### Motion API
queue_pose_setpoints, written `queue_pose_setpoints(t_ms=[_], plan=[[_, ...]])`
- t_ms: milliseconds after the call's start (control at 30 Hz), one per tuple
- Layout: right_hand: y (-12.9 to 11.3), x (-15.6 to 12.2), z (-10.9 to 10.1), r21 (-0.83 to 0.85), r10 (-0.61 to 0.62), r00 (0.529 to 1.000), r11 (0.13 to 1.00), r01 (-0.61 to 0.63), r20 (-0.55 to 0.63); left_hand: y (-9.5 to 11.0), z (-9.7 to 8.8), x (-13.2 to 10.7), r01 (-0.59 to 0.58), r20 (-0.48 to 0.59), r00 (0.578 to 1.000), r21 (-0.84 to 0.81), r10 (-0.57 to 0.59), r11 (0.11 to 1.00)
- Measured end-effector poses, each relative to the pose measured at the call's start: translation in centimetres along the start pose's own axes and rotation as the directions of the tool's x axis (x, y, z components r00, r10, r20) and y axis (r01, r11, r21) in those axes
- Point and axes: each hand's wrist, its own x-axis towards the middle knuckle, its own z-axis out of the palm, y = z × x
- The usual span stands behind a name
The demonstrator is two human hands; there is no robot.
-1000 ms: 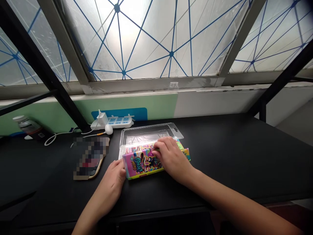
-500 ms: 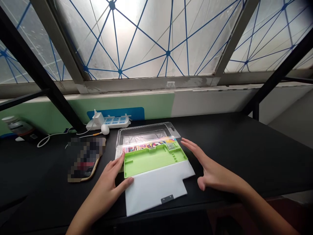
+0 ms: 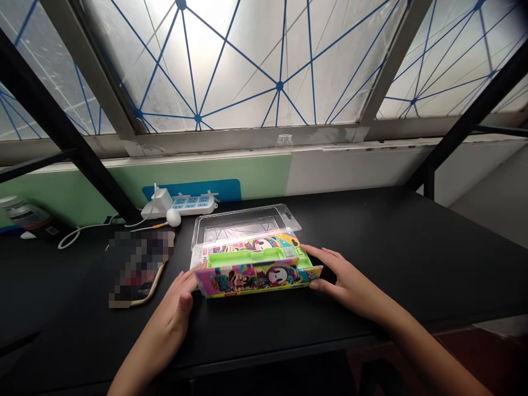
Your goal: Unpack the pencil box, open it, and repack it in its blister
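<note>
A pencil case with a green plastic tray (image 3: 235,258) lies in the middle of the black desk. Its colourful cartoon-printed flap (image 3: 251,278) is raised at the front and hides part of the tray. At the left end, my left hand (image 3: 171,311) rests its outstretched fingertips against the case, with the thumb apart. My right hand (image 3: 348,278) grips the right end, fingers near the tray's side and thumb at the flap's edge. Just behind is a clear plastic package (image 3: 243,225), touching or overlapping the case's back.
A phone with a blurred screen (image 3: 142,269) lies left of the case. Farther back stand a white power strip (image 3: 193,204) with a plugged-in charger and cable, and a lidded bottle (image 3: 25,214). Black slanted bars (image 3: 457,132) frame the desk; a window is behind.
The flap, which lay flat toward me with its white inner side up, has swung up to show its print. My right hand has moved left onto the case; the left thumb has come off.
</note>
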Motion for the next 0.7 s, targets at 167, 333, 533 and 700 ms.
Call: queue_pose_setpoints(t_ms=[167, 333, 533, 700], plan=[[0.2, -0.2, 0.4, 0.004, 0.013, 1.000, 1.000, -0.013, -0.006, 0.5, 0.2, 0.5, 0.047, -0.026, 0.999, 0.059, -0.046, 0.997], [-0.2, -0.2, 0.5, 0.065, -0.025, 0.998, 0.997, 0.029, -0.066, 0.8, 0.3, 0.2, 0.068, -0.056, 0.996, 0.041, -0.066, 0.997], [-2.3, 3.9, -2.5, 0.095, -0.215, 0.956, 0.967, 0.237, -0.197, 2.8, -1.4, 2.7, -0.032, -0.342, 0.939, 0.043, 0.045, 0.999], [-3.1, 10.8, -4.6, 0.121, -0.312, 0.914, 0.928, 0.352, -0.259, 4.9, -3.5, 8.6, -0.055, -0.392, 0.917, 0.065, 0.077, 0.996]])
